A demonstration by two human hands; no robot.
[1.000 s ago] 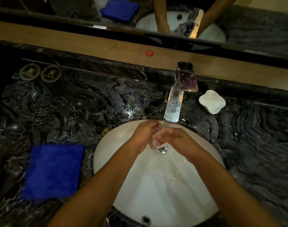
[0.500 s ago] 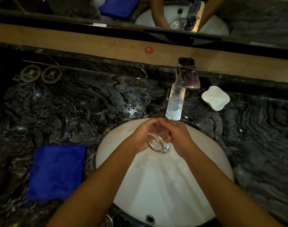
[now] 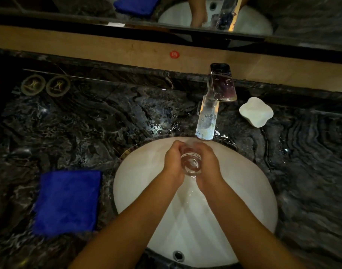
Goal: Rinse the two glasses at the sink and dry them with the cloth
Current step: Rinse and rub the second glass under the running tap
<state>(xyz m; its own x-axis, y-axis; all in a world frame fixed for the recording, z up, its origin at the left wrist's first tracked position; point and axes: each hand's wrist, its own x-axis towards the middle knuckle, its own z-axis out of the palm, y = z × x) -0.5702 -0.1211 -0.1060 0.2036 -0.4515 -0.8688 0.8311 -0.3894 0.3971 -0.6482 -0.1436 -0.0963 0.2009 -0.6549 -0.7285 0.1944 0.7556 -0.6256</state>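
Cupping a small clear drinking glass (image 3: 191,164) between both palms, I hold it over the white oval basin (image 3: 244,191), just below the spout of the chrome faucet (image 3: 207,121), its open mouth tipped back toward me. My left hand (image 3: 173,162) wraps the left wall with curled fingers and my right hand (image 3: 209,166) closes round the right wall, so the glass is gripped from both sides; the far fingertips are hidden behind it. Whether water is running I can't say for sure, though a thin trickle shows on the porcelain below the glass. I judge this glass to be light, rigid, breakable against the hard basin, and slick now that it is wet, so the firm hold belongs on the straight side walls, not on the thin rim. The folded blue microfiber cloth (image 3: 67,200) lies on the dark marble counter (image 3: 108,113) left of the basin, well apart from my hands, untouched, so drying is not yet begun. I can't find the second glass in the head view. A white soap dish (image 3: 256,111) sits right of the faucet.
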